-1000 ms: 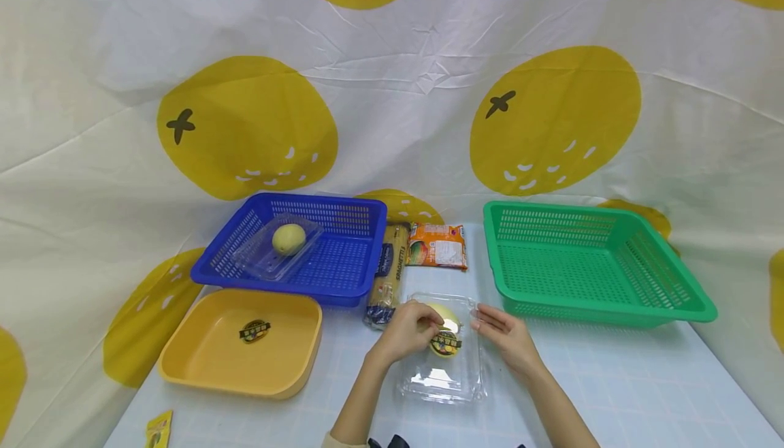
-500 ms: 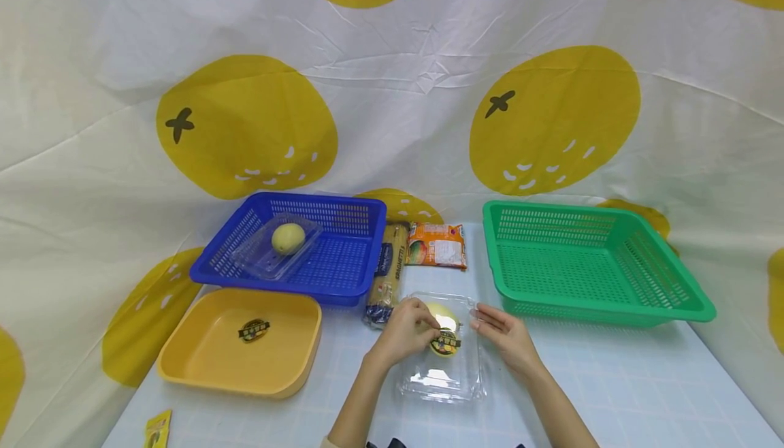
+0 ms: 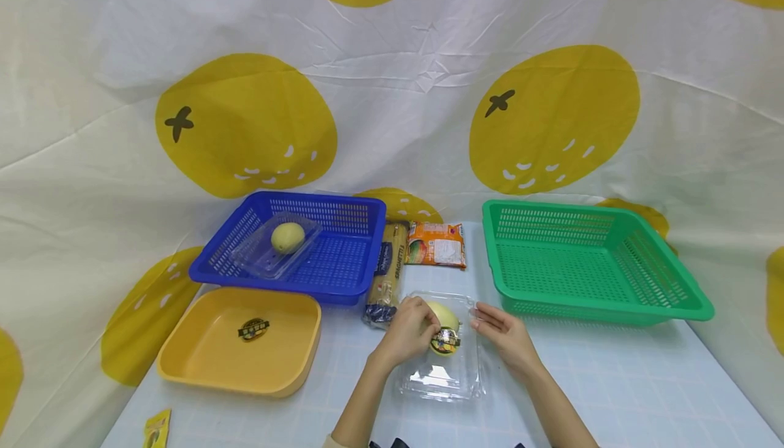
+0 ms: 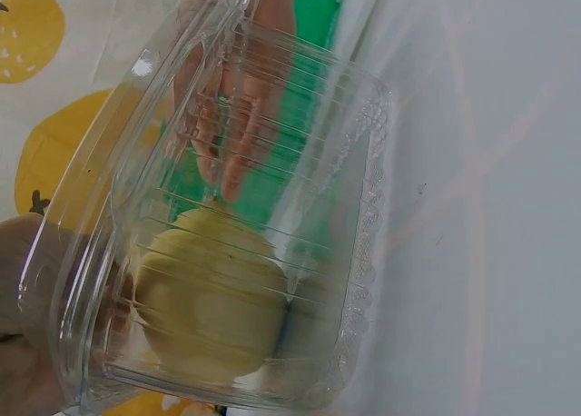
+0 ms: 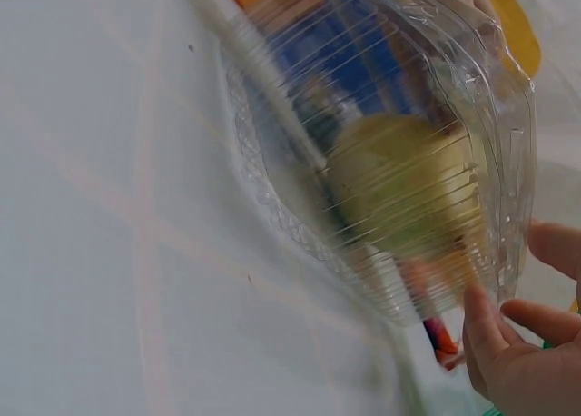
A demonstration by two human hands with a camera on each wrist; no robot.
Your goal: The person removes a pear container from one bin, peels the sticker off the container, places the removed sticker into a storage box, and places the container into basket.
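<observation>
On the pale checked table point(image 3: 612, 380), the square green plastic mesh basket point(image 3: 588, 261) sits at about two o'clock from the hands, and the blue plastic mesh basket point(image 3: 300, 247) at ten o'clock (it carries a clear plastic box with a yellow-green fruit point(image 3: 282, 242)). At nine o'clock lies the shallow square yellow plastic tray point(image 3: 245, 340), with a round dark sticker inside. At twelve o'clock lie a long spaghetti packet point(image 3: 387, 274) and an orange snack pouch point(image 3: 436, 244). Between the hands rests the clear plastic clamshell box point(image 3: 442, 353), with a round pale-yellow fruit point(image 3: 446, 315) inside at its far end. The left hand point(image 3: 409, 331) grips the box's left edge, fingers curled over the lid beside a round black-and-yellow sticker point(image 3: 445, 341). The right hand point(image 3: 505, 336) touches the box's right edge with loosely extended fingers.
</observation>
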